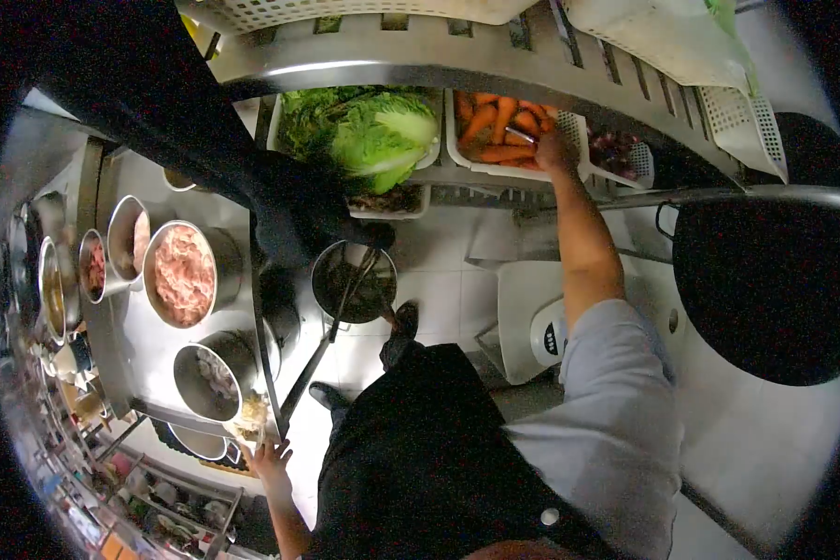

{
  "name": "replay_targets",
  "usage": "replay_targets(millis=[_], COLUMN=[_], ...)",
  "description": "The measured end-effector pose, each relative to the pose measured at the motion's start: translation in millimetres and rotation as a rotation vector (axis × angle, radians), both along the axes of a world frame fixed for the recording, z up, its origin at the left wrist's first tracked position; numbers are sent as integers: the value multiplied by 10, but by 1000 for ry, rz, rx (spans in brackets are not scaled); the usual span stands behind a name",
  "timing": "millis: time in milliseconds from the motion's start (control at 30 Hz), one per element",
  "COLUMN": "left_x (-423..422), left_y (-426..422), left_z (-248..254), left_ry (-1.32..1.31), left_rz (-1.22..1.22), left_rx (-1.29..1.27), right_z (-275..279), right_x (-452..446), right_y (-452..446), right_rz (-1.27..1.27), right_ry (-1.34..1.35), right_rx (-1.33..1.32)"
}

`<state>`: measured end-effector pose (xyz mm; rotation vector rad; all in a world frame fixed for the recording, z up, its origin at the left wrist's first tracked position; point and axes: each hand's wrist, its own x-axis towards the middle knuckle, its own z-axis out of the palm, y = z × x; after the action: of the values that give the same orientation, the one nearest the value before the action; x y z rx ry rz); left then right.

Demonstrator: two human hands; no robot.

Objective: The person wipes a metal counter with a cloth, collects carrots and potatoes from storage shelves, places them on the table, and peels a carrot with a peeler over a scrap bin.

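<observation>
My right hand (555,151) reaches into a white basket (517,171) of carrots (481,123). Its fingers are closed around a slim, shiny tool (523,134) whose exact kind is too small to make out. Low on the left, my left hand (269,459) has its fingers spread by the corner of a steel table. Just above those fingers sits a pale yellowish clump (250,417); I cannot tell whether they touch it. Beside the carrots is a container of leafy cabbage (401,131).
The steel table (149,364) bears metal pots, including one of raw meat (185,275). A dark pot (353,285) stands on the floor. A scale (548,334) is below my right arm. A slatted shelf (420,70) crosses above the baskets; a dark shape (196,121) juts in from upper left.
</observation>
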<state>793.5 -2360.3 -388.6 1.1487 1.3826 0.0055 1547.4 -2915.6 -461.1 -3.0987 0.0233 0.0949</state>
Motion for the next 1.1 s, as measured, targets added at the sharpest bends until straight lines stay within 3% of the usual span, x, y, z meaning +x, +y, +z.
replay_targets(millis=[67,133,167,267,400,567,600,667,733,800,833,867,933,967,1067,1100], left_x=[48,95,96,100,264,-40,-87,-432,-743,-1080,-1153,-1269,-1608,-1804,-2542,-3198], left_y=[1,-30,-36,-24,-72,-11,-37,-9,44,134,210,289,584,674,1059,1296], left_z=[50,69,74,148,316,107,164,36,93,188,548,847,1363,1556,1957,1793], left_ry=[8,11,-1,10,-9,-76,-75,-60,-115,-112,-81,-148,-310,-437,-740,-712], left_rz=[-41,-2,-14,-45,-46,-143,-130,-206,-303,-553,-616,-460,-450,-285,47,288], left_rx=[-2,-17,-19,-28,-52,-78,-113,-188,-242,48,130,21,162,202,369,298], right_z=[124,305,422,888,1188,1209,1012,1544,1676,1875,1987,2099,2097,2291,2461,2618], right_x=[-31,-125,-174,-346,-428,-1462,-1709,-2649,-3540,-4390,-4887,-5386,-6297,-6737,-8031,-8746], right_y=[39,58,62,125,3,148,251,1094,1846,2745,3190,3616,4391,4778,5767,6266], right_rz=[-79,8,153,212,-37,-490,-439,-342,-94,150,271,295,466,529,899,1087], right_ry=[72,14,-106,-44,69,111,83,266,499,812,997,1133,1356,1416,1552,1582], right_rx=[259,325,230,140,326,1372,1639,1826,1969,1987,1980,1902,1662,1435,1047,851])
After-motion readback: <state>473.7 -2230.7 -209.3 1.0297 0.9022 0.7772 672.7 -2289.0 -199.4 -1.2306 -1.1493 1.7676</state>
